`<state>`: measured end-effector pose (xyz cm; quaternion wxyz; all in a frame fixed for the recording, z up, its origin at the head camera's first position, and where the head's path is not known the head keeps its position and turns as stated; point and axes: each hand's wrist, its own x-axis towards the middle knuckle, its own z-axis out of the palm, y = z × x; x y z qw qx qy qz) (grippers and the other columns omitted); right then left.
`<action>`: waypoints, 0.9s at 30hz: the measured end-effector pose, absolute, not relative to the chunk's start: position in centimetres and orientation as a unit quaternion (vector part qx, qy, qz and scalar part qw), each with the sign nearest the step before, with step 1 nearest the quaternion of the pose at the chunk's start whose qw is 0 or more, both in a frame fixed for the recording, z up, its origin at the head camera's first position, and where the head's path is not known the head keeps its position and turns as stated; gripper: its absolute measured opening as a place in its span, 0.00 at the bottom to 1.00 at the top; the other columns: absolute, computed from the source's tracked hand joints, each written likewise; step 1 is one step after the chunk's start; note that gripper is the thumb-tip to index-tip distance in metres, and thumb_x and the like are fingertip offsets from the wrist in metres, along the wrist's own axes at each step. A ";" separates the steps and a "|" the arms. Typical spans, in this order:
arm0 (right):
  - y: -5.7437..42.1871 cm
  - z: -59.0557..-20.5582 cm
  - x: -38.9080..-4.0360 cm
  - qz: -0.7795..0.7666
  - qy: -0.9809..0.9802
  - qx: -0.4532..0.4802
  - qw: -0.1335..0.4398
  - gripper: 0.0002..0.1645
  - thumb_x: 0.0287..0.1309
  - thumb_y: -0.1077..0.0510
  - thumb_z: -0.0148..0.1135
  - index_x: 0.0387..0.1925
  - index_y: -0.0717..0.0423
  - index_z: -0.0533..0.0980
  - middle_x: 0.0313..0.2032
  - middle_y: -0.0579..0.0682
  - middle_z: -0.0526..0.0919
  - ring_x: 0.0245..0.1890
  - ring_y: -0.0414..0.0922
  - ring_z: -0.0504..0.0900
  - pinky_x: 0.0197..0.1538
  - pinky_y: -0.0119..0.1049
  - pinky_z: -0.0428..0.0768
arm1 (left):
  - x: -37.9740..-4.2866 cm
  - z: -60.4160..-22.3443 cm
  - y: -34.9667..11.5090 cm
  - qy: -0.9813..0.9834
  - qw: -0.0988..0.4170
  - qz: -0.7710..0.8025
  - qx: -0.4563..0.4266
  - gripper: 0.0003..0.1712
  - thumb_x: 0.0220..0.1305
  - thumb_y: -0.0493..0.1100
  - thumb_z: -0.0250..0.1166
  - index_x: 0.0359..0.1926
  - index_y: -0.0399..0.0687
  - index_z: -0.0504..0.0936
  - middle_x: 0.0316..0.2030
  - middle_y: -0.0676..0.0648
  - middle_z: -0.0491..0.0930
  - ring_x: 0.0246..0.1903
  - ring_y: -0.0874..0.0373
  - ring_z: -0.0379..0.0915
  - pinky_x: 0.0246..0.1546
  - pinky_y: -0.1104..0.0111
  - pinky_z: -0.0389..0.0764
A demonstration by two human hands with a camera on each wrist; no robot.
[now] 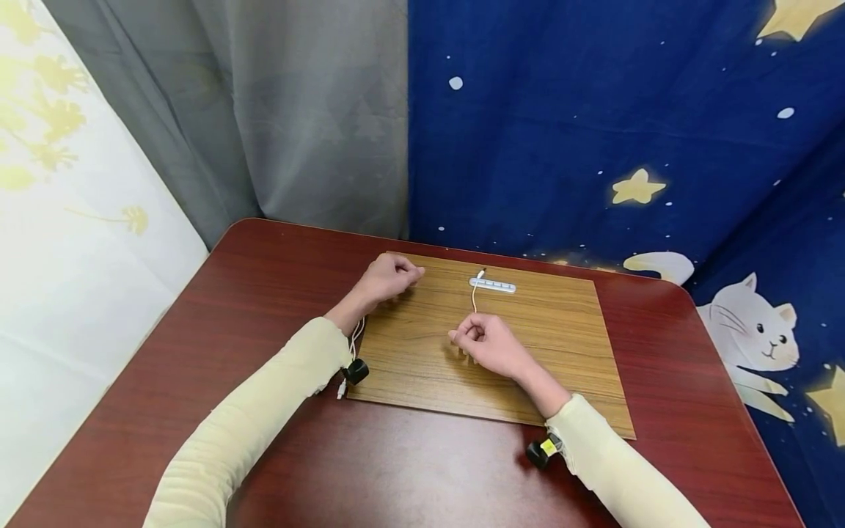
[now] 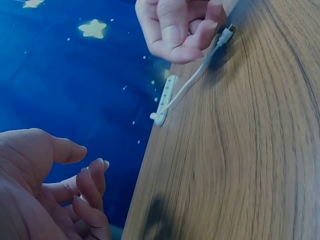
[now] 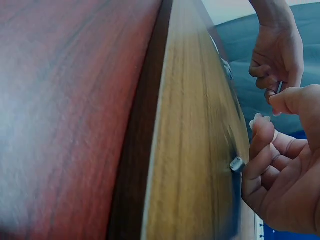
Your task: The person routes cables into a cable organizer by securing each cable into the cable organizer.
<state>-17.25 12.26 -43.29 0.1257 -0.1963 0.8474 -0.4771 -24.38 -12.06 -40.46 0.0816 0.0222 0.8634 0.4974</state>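
Sleeves (image 1: 257,403), cable (image 1: 474,298) in slotted holder (image 1: 499,286)

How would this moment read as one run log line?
left hand: empty, near corner of board | right hand: empty, above board | white cable: across clip

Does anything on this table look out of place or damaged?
I see no spill or damage. Slightly untidy: a white cable connector lies on the table, off the left edge of the wood-grain board, while another white cable runs across the cable clip strip.
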 end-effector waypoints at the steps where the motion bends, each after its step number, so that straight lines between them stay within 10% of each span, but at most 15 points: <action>1: 12.1 -43.3 -17.2 -0.475 0.848 -0.200 0.123 0.10 0.68 0.58 0.66 0.32 0.61 0.80 0.21 0.51 0.81 0.16 0.42 0.75 0.21 0.31 0.71 | -24.3 -40.5 -12.4 0.863 0.082 0.499 0.023 0.17 0.71 0.48 0.65 0.42 0.37 0.87 0.31 0.40 0.81 0.21 0.55 0.69 0.21 0.68 0.67; 27: 12.3 -42.5 -17.0 -0.461 0.865 -0.169 0.104 0.13 0.67 0.57 0.67 0.27 0.57 0.79 0.20 0.44 0.77 0.19 0.40 0.68 0.23 0.31 0.64 | -23.6 -41.3 -20.8 0.914 0.090 0.394 -0.049 0.18 0.68 0.53 0.68 0.40 0.40 0.89 0.34 0.45 0.81 0.30 0.52 0.71 0.32 0.62 0.70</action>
